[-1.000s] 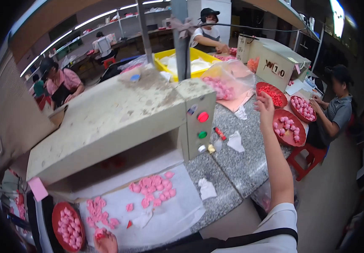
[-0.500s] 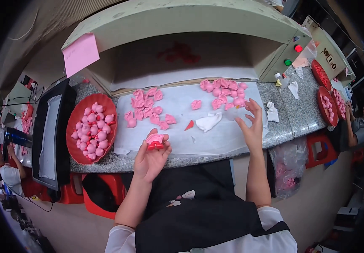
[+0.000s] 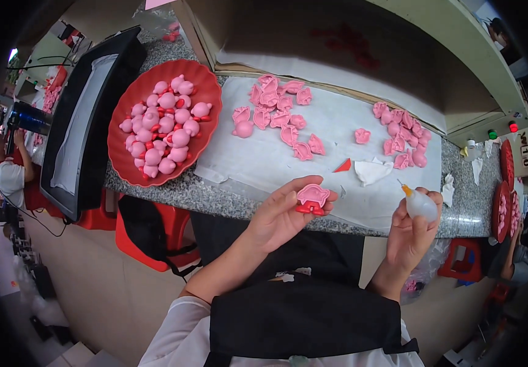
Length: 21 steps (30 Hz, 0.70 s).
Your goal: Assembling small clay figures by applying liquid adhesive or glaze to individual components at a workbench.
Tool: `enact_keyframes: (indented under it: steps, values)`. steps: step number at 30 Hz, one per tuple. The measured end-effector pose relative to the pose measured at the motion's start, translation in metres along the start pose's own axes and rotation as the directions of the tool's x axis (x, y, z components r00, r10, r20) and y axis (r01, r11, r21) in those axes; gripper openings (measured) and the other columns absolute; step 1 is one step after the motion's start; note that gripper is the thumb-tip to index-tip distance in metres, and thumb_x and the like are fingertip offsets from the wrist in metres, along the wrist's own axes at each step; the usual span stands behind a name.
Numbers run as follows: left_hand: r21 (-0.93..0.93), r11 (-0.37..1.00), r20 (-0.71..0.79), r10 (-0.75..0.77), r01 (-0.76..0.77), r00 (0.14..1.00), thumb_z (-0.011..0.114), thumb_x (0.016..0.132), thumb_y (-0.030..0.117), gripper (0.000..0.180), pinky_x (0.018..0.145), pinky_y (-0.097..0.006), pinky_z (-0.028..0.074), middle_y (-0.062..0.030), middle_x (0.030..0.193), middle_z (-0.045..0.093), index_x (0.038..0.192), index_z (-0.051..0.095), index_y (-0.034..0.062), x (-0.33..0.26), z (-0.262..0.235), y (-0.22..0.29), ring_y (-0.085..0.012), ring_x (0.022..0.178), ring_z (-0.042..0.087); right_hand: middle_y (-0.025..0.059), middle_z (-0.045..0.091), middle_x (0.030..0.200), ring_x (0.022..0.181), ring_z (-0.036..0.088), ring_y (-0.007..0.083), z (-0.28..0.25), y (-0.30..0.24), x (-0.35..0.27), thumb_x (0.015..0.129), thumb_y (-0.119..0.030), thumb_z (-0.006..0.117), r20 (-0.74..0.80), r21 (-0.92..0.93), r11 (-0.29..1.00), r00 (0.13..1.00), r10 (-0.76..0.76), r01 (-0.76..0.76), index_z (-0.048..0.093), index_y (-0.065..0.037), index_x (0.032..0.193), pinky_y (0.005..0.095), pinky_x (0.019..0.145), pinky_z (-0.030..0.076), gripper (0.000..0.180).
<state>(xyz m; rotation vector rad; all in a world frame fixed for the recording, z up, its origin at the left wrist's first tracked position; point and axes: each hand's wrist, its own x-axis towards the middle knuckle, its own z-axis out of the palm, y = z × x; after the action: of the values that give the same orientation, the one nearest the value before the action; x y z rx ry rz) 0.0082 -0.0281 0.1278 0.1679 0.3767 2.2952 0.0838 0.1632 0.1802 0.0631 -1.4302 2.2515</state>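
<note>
**At the table edge: pink figure in left hand, squeeze bottle in right**

At the near edge of the speckled grey table (image 3: 172,191), the left hand (image 3: 279,217) is closed around a small pink toy figure (image 3: 313,197) with red feet, thumb and fingers pinching it from both sides; the figure sits above the table rim, over the white sheet (image 3: 337,137).

The right hand (image 3: 412,232) is closed in a grip on a small clear squeeze bottle (image 3: 420,205) with an orange nozzle. Nozzle tilts up and to the left, toward the figure. Bottle and figure are near each other but apart.

On the white sheet: a loose cluster of pink shell pieces (image 3: 279,110) left of centre, a second cluster (image 3: 401,131) toward the right, one single piece (image 3: 362,136) between them. A small red scrap (image 3: 342,165) lies just beside a crumpled white wipe (image 3: 371,171).

Left of the sheet: a red plate (image 3: 205,79) heaped with finished pink figures (image 3: 163,131). Further left, a black tray (image 3: 117,73) with a pale liner.

Far right edge: more red dishes (image 3: 507,162), partly cut off. A beige machine housing (image 3: 435,37) stands behind the sheet.
</note>
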Motion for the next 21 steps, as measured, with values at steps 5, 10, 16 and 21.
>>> enact_keyframes:
  steps: [5, 10, 16, 21]
  values:
    - [0.025, 0.998, 0.027, -0.065, 0.064, 0.998, 0.047, 0.080, 0.025, 0.047, 0.087, -0.037, 0.034, -0.0245, 0.107, 0.045, 0.117, 0.033, 0.0005, 0.003, 0.002, -0.008, -0.0296, 0.098, 0.047, 0.0069, 0.041, 0.093, 0.082, 0.042, 0.0157, 0.024, 0.002, 0.007, 0.067, -0.019, 0.066, -0.218, 0.268, 0.962, 0.976, 0.020, 0.040, 0.038, -0.008, 0.096, 0.0243, 0.066, 0.039, 0.042]
    - [0.027, 0.994, 0.018, -0.107, 0.107, 0.994, 0.046, 0.080, 0.026, 0.047, 0.087, -0.037, 0.033, -0.0244, 0.106, 0.046, 0.117, 0.033, 0.0006, 0.001, 0.001, -0.014, -0.0294, 0.098, 0.047, 0.0028, 0.039, 0.078, 0.061, 0.032, 0.0108, 0.044, 0.013, 0.000, 0.068, -0.027, 0.065, -0.120, -0.185, 0.945, 0.948, -0.294, 0.270, 0.036, -0.008, 0.086, 0.0188, 0.050, 0.029, 0.039]
    - [0.090, 0.986, -0.007, -0.140, 0.140, 0.990, 0.047, 0.080, 0.027, 0.047, 0.086, -0.037, 0.034, -0.0239, 0.105, 0.047, 0.116, 0.035, -0.0001, 0.001, 0.009, -0.014, -0.0285, 0.096, 0.048, 0.0084, 0.044, 0.076, 0.058, 0.042, 0.0138, 0.040, 0.016, -0.002, 0.064, -0.022, 0.069, 0.220, -0.366, 0.793, 0.873, -0.434, 0.487, 0.039, -0.005, 0.084, 0.0242, 0.047, 0.040, 0.039]
    - [0.093, 0.981, -0.039, -0.164, 0.167, 0.986, 0.049, 0.079, 0.027, 0.048, 0.086, -0.037, 0.035, -0.0234, 0.104, 0.048, 0.115, 0.036, -0.0004, 0.000, 0.012, -0.012, -0.0278, 0.095, 0.049, 0.0127, 0.046, 0.081, 0.059, 0.044, 0.0157, 0.032, 0.017, 0.000, 0.057, -0.012, 0.073, 0.439, -0.293, 0.769, 0.794, -0.420, 0.568, 0.041, -0.001, 0.089, 0.0242, 0.046, 0.042, 0.047]
